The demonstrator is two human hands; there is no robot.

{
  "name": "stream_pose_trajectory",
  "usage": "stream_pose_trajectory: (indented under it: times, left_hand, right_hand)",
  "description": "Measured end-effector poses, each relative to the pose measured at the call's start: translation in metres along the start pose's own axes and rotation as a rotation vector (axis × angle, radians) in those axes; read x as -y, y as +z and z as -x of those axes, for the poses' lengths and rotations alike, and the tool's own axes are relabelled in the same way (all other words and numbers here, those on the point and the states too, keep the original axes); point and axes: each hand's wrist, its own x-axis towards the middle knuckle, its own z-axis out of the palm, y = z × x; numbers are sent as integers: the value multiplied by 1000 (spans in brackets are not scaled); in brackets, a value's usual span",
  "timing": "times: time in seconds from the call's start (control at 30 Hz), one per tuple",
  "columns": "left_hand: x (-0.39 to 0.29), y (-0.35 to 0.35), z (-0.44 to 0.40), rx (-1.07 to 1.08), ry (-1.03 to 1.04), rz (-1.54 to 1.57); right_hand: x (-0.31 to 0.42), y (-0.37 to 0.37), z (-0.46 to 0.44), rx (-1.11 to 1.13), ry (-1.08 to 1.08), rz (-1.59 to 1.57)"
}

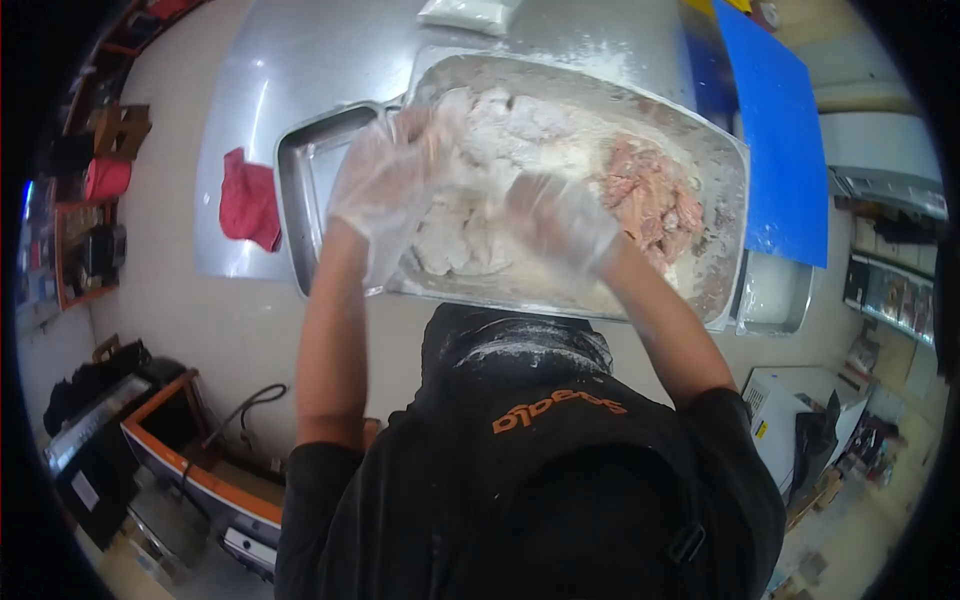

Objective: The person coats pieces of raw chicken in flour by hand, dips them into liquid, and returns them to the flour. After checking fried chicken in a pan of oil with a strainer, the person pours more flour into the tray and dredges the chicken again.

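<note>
A large metal tray [742, 240] holds white flour [580, 150], with flour-coated pieces [465, 235] on its left side. Raw pink meat pieces [655, 205], apparently chicken, are heaped at the right. My left hand [385, 175], in a clear plastic glove, is over the tray's left end, close to the coated pieces. Motion smears its fingers, so I cannot tell if it holds anything. Also gloved, my right hand [565, 225] is low over the flour, between the coated pieces and the raw meat. Its fingers are blurred too.
A smaller metal pan [290, 185] adjoins the tray on the left, beside a red cloth [250, 200]. To the right are a blue board [785, 140] and another container [775, 295]. A white bag [467, 14] lies behind on the steel table [320, 50].
</note>
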Motion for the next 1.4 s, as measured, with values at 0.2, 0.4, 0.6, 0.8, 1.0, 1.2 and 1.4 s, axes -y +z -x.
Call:
stream_pose_trajectory:
  times: [0.2,0.4,0.6,0.8,1.0,1.2,1.4]
  left_hand:
    - [78,72,18,104,358,-1323]
    - [90,67,4,173,546,-1545]
    - [65,45,6,268,442,-1285]
    - [48,44,20,127,688,-1481]
    - [61,80,-14,-172,-14,-860]
    - [62,69,-27,76,42,-850]
    - [88,58,-33,91,-27,414]
  right_hand:
    - [-73,74,-17,31,442,9]
    - [-99,71,2,-81,606,-863]
    - [-97,36,27,54,709,-646]
    - [-73,6,21,99,796,-1161]
    - [-90,63,-51,109,331,-497]
    - [-83,66,-87,165,338,-349]
    - [-78,29,-71,396,403,-443]
